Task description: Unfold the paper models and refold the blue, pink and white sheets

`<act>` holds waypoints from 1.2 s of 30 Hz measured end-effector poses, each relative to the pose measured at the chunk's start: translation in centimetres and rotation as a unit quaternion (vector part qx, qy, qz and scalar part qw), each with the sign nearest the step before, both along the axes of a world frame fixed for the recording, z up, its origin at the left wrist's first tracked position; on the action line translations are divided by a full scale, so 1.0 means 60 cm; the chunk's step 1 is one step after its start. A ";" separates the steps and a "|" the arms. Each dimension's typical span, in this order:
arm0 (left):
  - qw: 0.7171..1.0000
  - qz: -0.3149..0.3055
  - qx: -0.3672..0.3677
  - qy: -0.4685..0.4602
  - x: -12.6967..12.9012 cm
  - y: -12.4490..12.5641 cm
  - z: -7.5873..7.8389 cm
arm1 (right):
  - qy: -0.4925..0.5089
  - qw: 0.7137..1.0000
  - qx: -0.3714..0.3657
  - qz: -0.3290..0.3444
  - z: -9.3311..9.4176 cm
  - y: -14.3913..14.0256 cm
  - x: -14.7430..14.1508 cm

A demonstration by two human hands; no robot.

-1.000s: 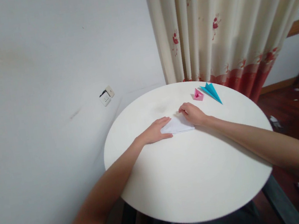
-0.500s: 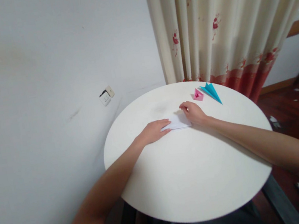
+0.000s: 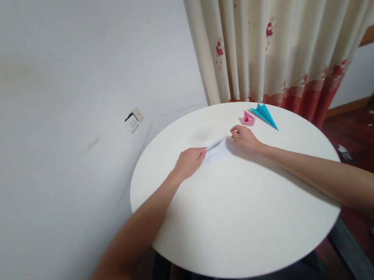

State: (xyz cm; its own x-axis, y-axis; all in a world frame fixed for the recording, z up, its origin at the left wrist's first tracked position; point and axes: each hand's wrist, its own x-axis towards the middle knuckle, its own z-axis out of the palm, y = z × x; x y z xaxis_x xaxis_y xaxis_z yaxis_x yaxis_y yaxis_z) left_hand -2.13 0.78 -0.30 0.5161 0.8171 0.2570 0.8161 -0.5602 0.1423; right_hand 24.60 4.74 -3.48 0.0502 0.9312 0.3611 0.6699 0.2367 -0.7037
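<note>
A folded white paper (image 3: 216, 152) lies on the round white table (image 3: 241, 216), toward its far side. My left hand (image 3: 190, 160) pinches the paper's left end, fingers curled over it. At the paper's right end, my right hand (image 3: 244, 139) grips its far edge, which is lifted a little off the table. Both forearms stretch across the tabletop from the near side.
A small pink folded paper shape (image 3: 248, 118) and a blue paper plane (image 3: 264, 115) sit at the table's far edge, just beyond my right hand. A cream curtain with red flowers (image 3: 279, 30) hangs behind. A white wall with a socket (image 3: 133, 120) is at left.
The paper went from a wide flat triangle to a narrower shape with its far edge raised. My left hand curled from flat to a pinch; my right hand shifted slightly farther away.
</note>
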 end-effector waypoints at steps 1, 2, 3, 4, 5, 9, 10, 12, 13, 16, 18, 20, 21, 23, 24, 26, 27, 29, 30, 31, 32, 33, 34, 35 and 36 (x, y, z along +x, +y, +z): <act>1.000 0.012 0.005 -0.014 -0.001 0.001 0.001 | 0.008 1.000 -0.007 0.001 0.000 0.002 -0.001; 0.999 0.023 0.008 -0.031 -0.002 0.003 0.001 | 0.019 1.000 -0.018 0.002 0.000 0.004 -0.001; 0.998 0.035 0.009 -0.052 -0.004 0.006 0.000 | 0.033 0.999 -0.030 0.005 -0.001 0.005 -0.002; 0.996 0.046 0.006 -0.076 -0.005 0.009 -0.001 | 0.048 0.998 -0.044 0.008 -0.001 0.006 -0.003; 0.993 0.054 0.002 -0.104 -0.006 0.013 -0.003 | 0.063 0.996 -0.055 0.011 -0.002 0.007 -0.004; 0.974 0.071 -0.010 -0.216 -0.012 0.031 -0.013 | 0.118 0.989 -0.083 0.031 0.000 0.002 -0.010; 0.969 0.078 -0.008 -0.234 -0.014 0.035 -0.014 | 0.140 0.985 -0.094 0.039 0.002 -0.001 -0.012; 0.962 0.097 -0.001 -0.257 -0.016 0.041 -0.016 | 0.194 0.972 -0.119 0.056 0.010 -0.010 -0.015; 0.959 0.105 0.003 -0.263 -0.018 0.042 -0.016 | 0.222 0.964 -0.133 0.066 0.014 -0.015 -0.017; 0.960 0.101 0.019 -0.261 -0.020 0.041 -0.016 | 0.300 0.931 -0.176 0.111 0.029 -0.032 -0.022; 0.968 0.071 0.016 -0.242 -0.018 0.036 -0.016 | 0.343 0.904 -0.211 0.143 0.037 -0.042 -0.024; 0.975 0.027 -0.002 -0.223 -0.013 0.028 -0.017 | 0.374 0.881 -0.238 0.167 0.042 -0.049 -0.027; 0.977 0.001 -0.016 -0.214 -0.010 0.024 -0.018 | 0.387 0.871 -0.248 0.173 0.043 -0.051 -0.028; 0.980 -0.059 -0.049 -0.186 -0.003 0.017 -0.022 | 0.411 0.856 -0.264 0.167 0.043 -0.052 -0.030; 0.981 -0.087 -0.065 -0.164 0.000 0.014 -0.025 | 0.421 0.852 -0.270 0.157 0.042 -0.051 -0.030; 0.981 -0.126 -0.083 -0.121 0.004 0.011 -0.030 | 0.423 0.855 -0.270 0.133 0.038 -0.047 -0.029; 0.981 -0.136 -0.088 -0.108 0.006 0.011 -0.032 | 0.414 0.861 -0.267 0.127 0.035 -0.044 -0.029; 0.980 -0.145 -0.090 -0.106 0.006 0.013 -0.036 | 0.382 0.879 -0.256 0.127 0.029 -0.040 -0.028; 0.980 -0.141 -0.086 -0.112 0.006 0.016 -0.036 | 0.361 0.891 -0.245 0.128 0.026 -0.039 -0.028; 0.981 -0.129 -0.079 -0.118 0.005 0.019 -0.037 | 0.339 0.902 -0.233 0.128 0.023 -0.038 -0.028; 0.984 -0.110 -0.067 -0.124 0.003 0.022 -0.037 | 0.322 0.912 -0.219 0.126 0.021 -0.037 -0.029; 0.987 -0.083 -0.050 -0.131 0.000 0.026 -0.036 | 0.309 0.920 -0.204 0.125 0.019 -0.036 -0.029; 0.988 -0.051 -0.032 -0.139 -0.003 0.031 -0.036 | 0.300 0.926 -0.190 0.125 0.017 -0.035 -0.029; 0.988 -0.017 -0.017 -0.151 -0.007 0.035 -0.034 | 0.293 0.931 -0.176 0.125 0.015 -0.033 -0.029; 0.986 0.015 -0.009 -0.168 -0.011 0.039 -0.033 | 0.287 0.936 -0.162 0.125 0.013 -0.032 -0.028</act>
State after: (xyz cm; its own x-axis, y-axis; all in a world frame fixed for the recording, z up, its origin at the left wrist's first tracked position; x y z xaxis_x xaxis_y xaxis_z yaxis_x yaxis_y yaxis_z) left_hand -2.77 3.12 -2.30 0.3798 0.8365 0.3949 0.7376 -0.5315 0.4165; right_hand 22.89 2.84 -2.68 -0.0842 0.9957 0.0389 0.1119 0.0482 -0.9926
